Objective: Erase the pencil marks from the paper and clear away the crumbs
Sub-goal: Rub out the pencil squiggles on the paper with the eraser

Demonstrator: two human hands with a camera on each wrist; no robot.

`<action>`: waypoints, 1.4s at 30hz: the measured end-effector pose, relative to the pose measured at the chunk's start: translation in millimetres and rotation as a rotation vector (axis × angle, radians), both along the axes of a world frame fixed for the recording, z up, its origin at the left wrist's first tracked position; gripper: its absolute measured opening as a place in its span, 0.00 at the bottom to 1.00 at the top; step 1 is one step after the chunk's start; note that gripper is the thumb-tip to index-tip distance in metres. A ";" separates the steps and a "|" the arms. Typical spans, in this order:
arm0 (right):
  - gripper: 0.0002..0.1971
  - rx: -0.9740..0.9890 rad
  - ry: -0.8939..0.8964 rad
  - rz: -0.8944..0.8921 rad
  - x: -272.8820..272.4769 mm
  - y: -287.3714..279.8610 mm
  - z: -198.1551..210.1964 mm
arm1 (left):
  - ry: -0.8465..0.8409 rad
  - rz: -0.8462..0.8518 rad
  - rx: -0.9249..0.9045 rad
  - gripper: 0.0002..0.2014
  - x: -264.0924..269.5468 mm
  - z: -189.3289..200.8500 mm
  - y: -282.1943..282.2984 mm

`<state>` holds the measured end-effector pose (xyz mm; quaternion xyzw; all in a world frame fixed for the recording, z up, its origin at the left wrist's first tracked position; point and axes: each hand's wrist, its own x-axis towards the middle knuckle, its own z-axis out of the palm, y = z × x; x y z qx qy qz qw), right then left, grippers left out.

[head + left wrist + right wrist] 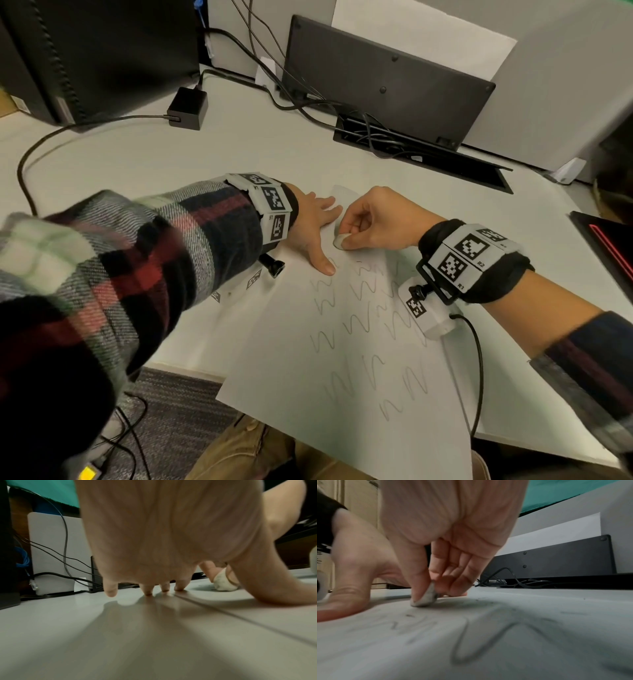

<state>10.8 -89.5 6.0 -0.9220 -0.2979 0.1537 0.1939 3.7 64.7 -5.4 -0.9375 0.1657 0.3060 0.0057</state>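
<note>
Our right hand [373,219] pinches the eraser [340,241] between thumb and fingers, its worn, greyed bottom edge pressed onto the paper [294,394] near the sheet's far end. In the right wrist view the eraser [426,597] stands tilted on that edge, with faint smears and a few dark crumbs [409,615] lying on the sheet just near of it. Our left hand [313,226] lies flat, fingers spread, just left of the eraser; its thumb presses the paper, while the other fingertips seem to straddle the sheet's edge. It grips nothing. The pencil marks [359,329] that remain, rows of wavy scribbles, all run from the eraser toward us, down the long axis of the sheet, which lies slanted on the desk [239,154] with its near end hanging over the desk's near edge. We judge the job barely begun: only the far strip looks rubbed. The next strokes must therefore travel nearward, and the right hand, already on the eraser, is the one placed for it. The bracing hand sits far of most scribbles, so the overhanging near end could buckle under rubbing. A black power brick [187,107] and cables [370,133] lie far off on the desk.
</note>
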 end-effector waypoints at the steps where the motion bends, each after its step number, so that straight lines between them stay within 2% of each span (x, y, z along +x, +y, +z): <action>1: 0.07 -0.006 0.000 -0.001 -0.1 -0.1 0.4 | 0.003 0.002 0.000 0.58 0.0 -0.1 0.0; 6: 0.06 -0.040 0.131 0.045 -11.2 -2.7 0.7 | -0.016 -0.004 0.038 0.57 -1.7 1.2 -1.7; 11: 0.06 -0.028 -0.001 -0.002 -3.2 -0.7 -0.1 | -0.018 -0.008 0.022 0.57 -1.7 0.7 -2.1; 17: 0.07 -0.044 0.126 0.040 -11.7 -3.2 0.4 | -0.008 -0.004 0.048 0.57 -2.0 2.4 -3.7; 22: 0.07 -0.041 -0.010 0.009 -3.0 -2.0 0.6 | -0.014 -0.009 0.046 0.58 -1.2 2.2 -4.2; 29: 0.07 -0.038 0.149 0.044 -15.6 -6.1 0.2 | -0.019 0.001 0.055 0.56 -4.4 4.2 -5.2; 34: 0.06 0.070 0.040 -0.135 1.8 -20.8 2.1 | -0.114 -0.019 0.026 0.54 -9.9 5.9 -2.7; 39: 0.05 -0.068 -0.029 -0.132 3.8 -26.2 3.4 | -0.138 -0.015 -0.031 0.50 -11.8 4.1 -0.7; 42: 0.06 -0.099 -0.073 -0.145 6.1 -27.2 4.8 | -0.099 -0.036 -0.015 0.51 -7.6 3.5 2.1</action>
